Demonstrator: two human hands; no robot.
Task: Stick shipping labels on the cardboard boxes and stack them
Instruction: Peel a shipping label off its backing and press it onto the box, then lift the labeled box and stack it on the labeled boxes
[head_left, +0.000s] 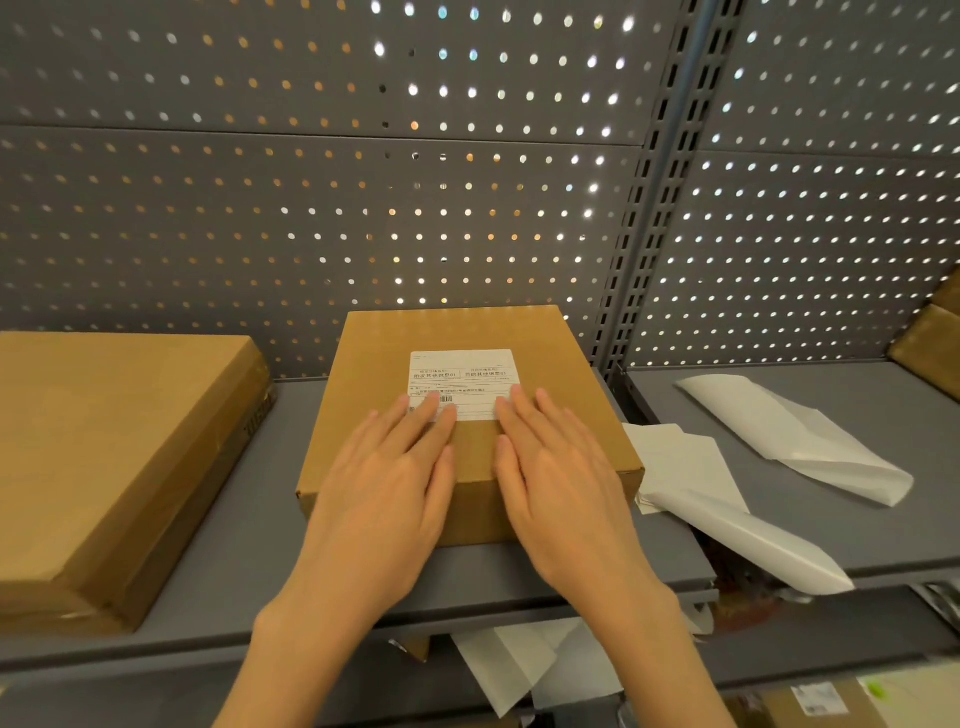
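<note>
A flat brown cardboard box (374, 364) lies on the grey shelf (249, 545) in the middle of the view. A white shipping label (462, 371) with printed text and a barcode sits on its top. My left hand (384, 488) and my right hand (561, 478) both rest flat on the box top, side by side. Their fingertips cover the label's lower edge. Neither hand holds anything.
A larger brown box (114, 447) lies on the shelf to the left. White backing sheets (691, 483) lie right of the middle box, and another sheet (800, 436) on the neighbouring shelf. A box corner (930, 343) shows far right. A perforated grey panel (311, 182) stands behind.
</note>
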